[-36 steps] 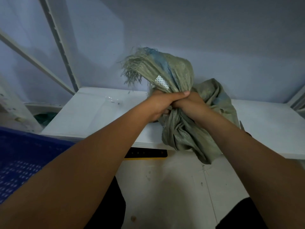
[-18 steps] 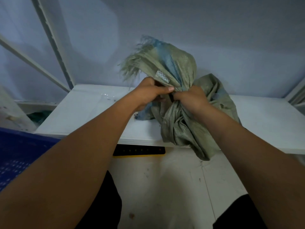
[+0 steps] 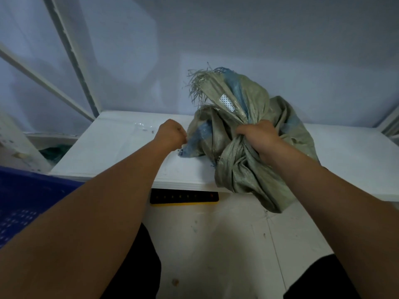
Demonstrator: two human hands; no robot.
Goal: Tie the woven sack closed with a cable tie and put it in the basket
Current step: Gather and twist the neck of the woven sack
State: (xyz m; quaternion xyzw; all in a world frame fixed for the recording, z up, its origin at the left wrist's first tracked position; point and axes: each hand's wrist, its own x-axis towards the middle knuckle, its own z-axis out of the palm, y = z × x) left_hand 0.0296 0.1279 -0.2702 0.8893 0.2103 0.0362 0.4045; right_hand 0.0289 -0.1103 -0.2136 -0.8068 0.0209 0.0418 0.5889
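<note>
right hand [image 3: 258,137] grip on sack [image 3: 241,169] neck; left hand [image 3: 171,133] fisted beside, over table [image 3: 112,147].

Both bare forearms reach forward, apart from each other. The left hand [image 3: 172,134] is curled into a fist, its back toward the camera; whether it holds anything is hidden. The right hand [image 3: 258,138] grips the bunched neck of the sack [image 3: 237,169], fingers wrapped round it.

Dim, cool bluish light on my feed. Soft shadows fall across the far wall [image 3: 133,61]. Wide lens bows the left posts [image 3: 71,61]. Sack [image 3: 248,169] weave reads sharp; picture edges go soft.
</note>
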